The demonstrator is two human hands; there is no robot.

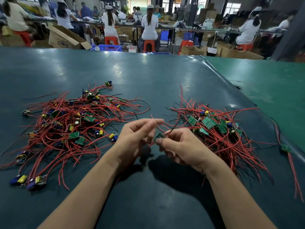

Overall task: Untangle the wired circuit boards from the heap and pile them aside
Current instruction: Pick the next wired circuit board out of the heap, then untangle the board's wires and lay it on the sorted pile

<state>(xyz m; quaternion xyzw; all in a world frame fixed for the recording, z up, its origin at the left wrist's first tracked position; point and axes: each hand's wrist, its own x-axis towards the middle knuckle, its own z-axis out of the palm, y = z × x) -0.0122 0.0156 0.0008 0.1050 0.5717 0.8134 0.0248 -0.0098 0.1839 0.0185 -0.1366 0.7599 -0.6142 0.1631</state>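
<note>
A tangled heap (69,123) of small green circuit boards with red and black wires lies on the left of the dark table mat. On the right sits a second pile (219,129) of the same boards. Between them, above the mat, my right hand (179,146) pinches one small green board (158,136) at its edge. My left hand (137,138) is raised beside it, with thumb and fingers pinching one of that board's red wires (154,120). The fingers are blurred.
The dark mat (148,80) covers the table; a green surface (272,90) adjoins it on the right. A single board with red wires (286,148) lies at the mat's right edge. Beyond the table, people sit on red stools at benches, with cardboard boxes and blue crates.
</note>
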